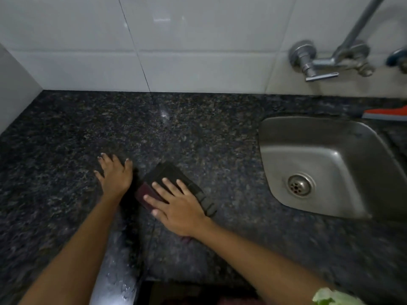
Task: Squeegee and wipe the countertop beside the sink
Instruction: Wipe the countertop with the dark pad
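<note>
I am seeing the right hand point(176, 205) lying flat on a dark folded cloth point(176, 186), its fingers point(170, 186) straight and slightly spread, pressing the cloth onto the speckled granite table point(198, 128) rather than gripping it. The cloth is sitting left of the steel sink point(326, 164), well apart from its rim. The left hand point(115, 175) is resting palm down on the bare table just beside the cloth, fingers stretched out and splayed, holding nothing. An orange squeegee point(387, 113) is lying on the table behind the sink, below the wall tap point(326, 60).
</note>
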